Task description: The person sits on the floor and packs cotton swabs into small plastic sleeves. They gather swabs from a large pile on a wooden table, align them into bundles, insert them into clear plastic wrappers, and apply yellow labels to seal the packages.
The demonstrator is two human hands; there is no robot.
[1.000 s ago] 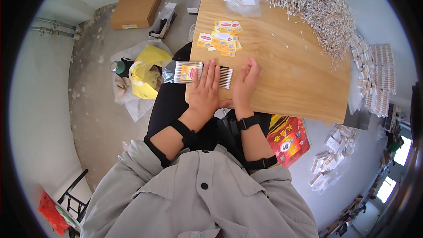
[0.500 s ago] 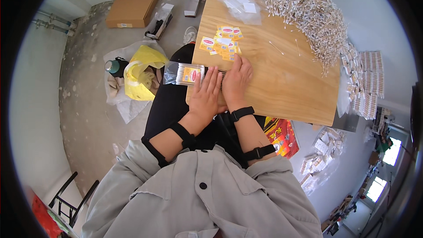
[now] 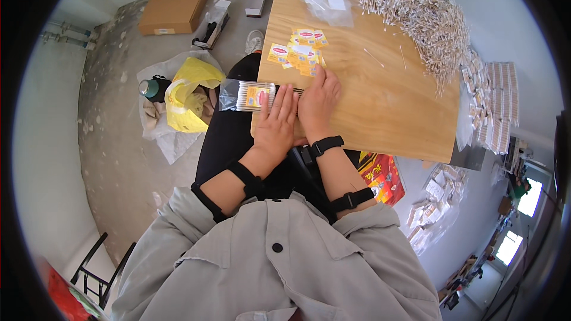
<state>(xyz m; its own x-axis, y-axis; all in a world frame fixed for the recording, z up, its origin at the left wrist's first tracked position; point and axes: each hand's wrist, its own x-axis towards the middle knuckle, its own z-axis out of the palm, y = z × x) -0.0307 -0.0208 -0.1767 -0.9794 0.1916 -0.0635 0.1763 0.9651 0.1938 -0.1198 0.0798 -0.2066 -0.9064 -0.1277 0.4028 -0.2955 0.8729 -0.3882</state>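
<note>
A clear bag of cotton swabs (image 3: 245, 94) with a yellow label lies at the table's left edge, its loose plastic end (image 3: 228, 95) hanging past the edge. My left hand (image 3: 275, 122) lies across the pack's right part with the fingers stretched out flat. Just right of it, my right hand (image 3: 318, 104) rests on the wood, fingers extended and a little bent. A dark ribbed strip (image 3: 300, 91) shows between the two hands; most of it is covered. Beyond my fingertips is a loose pile of yellow and white label cards (image 3: 302, 53).
A large heap of loose swabs (image 3: 416, 18) covers the far right of the wooden table (image 3: 380, 113). Clear bags (image 3: 327, 3) lie at the back. Stacked packs (image 3: 499, 107) stand right. A yellow bag (image 3: 184, 104) and brown carton (image 3: 173, 9) are on the left floor.
The whole view has shifted slightly. Both hands and the swab pack keep nearly the same places, with my right hand very slightly closer to the label cards.
</note>
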